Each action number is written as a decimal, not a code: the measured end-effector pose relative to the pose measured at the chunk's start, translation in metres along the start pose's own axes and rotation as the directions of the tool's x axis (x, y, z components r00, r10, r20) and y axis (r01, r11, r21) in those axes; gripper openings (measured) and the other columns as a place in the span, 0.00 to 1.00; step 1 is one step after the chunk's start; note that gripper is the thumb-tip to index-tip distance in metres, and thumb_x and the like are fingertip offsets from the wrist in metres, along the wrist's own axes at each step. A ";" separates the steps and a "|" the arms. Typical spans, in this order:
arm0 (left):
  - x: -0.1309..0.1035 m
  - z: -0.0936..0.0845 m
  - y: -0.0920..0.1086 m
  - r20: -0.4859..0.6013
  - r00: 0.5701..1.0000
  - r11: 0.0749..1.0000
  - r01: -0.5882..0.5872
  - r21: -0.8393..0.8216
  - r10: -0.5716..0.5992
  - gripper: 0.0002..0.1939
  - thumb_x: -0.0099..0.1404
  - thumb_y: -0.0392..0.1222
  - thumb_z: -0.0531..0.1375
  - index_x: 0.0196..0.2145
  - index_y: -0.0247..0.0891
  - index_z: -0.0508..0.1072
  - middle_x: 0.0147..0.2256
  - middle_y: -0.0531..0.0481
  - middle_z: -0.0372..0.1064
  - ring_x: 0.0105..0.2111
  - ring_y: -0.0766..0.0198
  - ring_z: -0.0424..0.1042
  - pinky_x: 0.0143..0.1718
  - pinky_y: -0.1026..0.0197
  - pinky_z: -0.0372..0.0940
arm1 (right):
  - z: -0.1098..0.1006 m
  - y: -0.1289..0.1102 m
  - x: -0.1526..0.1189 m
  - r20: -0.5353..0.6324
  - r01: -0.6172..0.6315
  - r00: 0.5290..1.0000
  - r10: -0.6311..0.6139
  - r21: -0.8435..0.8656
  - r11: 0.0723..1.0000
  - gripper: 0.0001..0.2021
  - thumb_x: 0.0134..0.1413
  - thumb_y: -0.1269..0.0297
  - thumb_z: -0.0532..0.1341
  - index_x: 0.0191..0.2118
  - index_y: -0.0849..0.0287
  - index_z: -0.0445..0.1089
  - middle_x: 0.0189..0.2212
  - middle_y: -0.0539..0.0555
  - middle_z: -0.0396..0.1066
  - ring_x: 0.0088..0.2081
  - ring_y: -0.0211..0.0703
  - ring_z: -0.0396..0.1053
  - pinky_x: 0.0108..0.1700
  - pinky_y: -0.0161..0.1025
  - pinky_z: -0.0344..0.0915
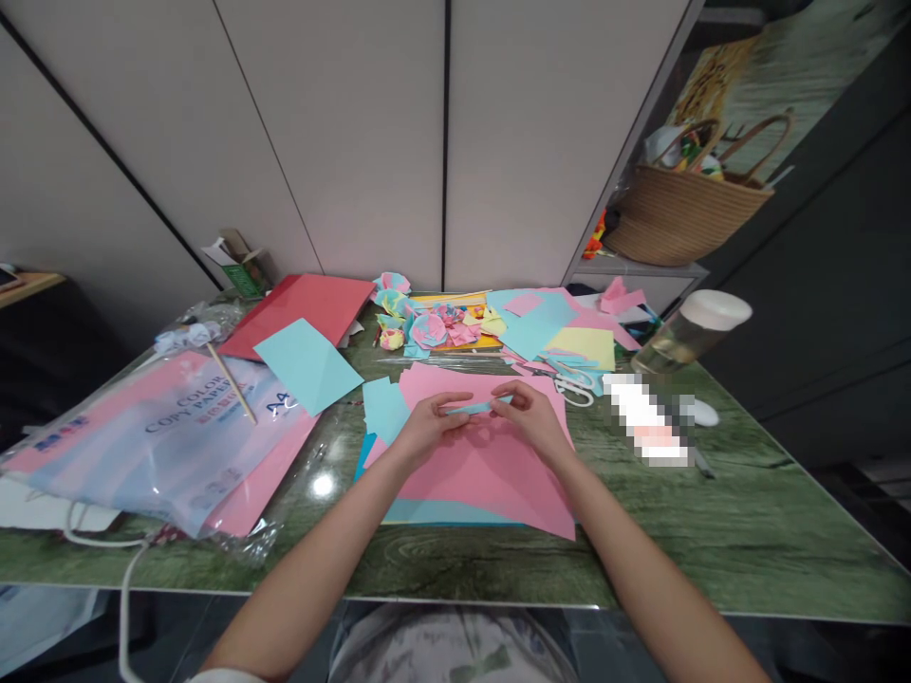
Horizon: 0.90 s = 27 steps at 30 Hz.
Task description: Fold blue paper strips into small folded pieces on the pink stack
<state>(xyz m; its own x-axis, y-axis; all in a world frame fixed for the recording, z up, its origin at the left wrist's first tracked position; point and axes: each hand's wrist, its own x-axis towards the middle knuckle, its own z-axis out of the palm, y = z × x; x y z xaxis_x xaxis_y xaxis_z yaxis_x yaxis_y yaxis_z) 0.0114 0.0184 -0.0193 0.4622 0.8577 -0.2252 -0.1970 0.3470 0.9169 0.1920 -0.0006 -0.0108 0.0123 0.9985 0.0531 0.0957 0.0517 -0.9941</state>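
Between my two hands is a narrow light-blue paper strip (478, 408), held level above a stack of coloured paper. My left hand (436, 422) pinches the strip's left end between thumb and fingers. At its right end, my right hand (525, 410) grips it with thumb and fingertips. A large pink sheet (476, 474) tops the stack under both hands, with light-blue sheets showing at its edges. Just right of my right hand lie white-handled scissors (575, 387), their blades partly hidden among paper scraps.
Crumpled paper pieces (434, 327) lie at the back. On the left are a red folder (299, 308), a light-blue sheet (309, 365) and a plastic copy-paper bag (171, 427) with a stick (233, 384) on it. A clear bottle (687, 332) stands right, near a woven basket (690, 213).
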 end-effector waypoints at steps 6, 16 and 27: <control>0.003 -0.002 -0.001 0.001 0.998 0.997 0.069 -0.042 -0.069 0.19 0.47 0.37 0.63 0.39 0.35 0.70 0.35 0.41 0.72 0.36 0.59 0.71 0.34 0.62 0.62 | 0.001 0.003 0.000 -0.044 -0.060 0.997 0.060 0.006 0.998 0.19 0.38 0.56 0.61 0.39 0.59 0.65 0.18 0.48 0.66 0.26 0.42 0.69 0.19 0.30 0.56; 0.000 0.003 -0.003 -0.002 0.985 0.847 -0.150 0.511 0.175 0.14 0.50 0.48 0.58 0.25 0.33 0.74 0.23 0.46 0.71 0.22 0.65 0.67 0.23 0.65 0.59 | 0.010 0.001 -0.003 0.061 -0.036 0.997 0.041 -0.071 0.997 0.14 0.38 0.61 0.61 0.35 0.59 0.68 0.17 0.46 0.64 0.22 0.36 0.65 0.23 0.31 0.58; 0.001 0.001 -0.002 -0.001 1.000 0.918 -0.014 0.397 0.016 0.14 0.48 0.47 0.61 0.27 0.33 0.75 0.27 0.42 0.72 0.26 0.64 0.69 0.25 0.65 0.63 | -0.009 0.003 0.005 -0.100 -0.015 0.995 0.009 -0.063 0.998 0.15 0.40 0.54 0.60 0.27 0.62 0.70 0.20 0.52 0.69 0.23 0.37 0.65 0.28 0.35 0.61</control>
<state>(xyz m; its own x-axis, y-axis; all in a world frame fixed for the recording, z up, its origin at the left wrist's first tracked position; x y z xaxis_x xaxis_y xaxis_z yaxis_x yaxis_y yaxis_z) 0.0128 0.0184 -0.0208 0.4585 0.8632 -0.2111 0.1559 0.1557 0.9754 0.2009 0.0045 -0.0124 0.1131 0.9921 0.0534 0.1585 0.0351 -0.9867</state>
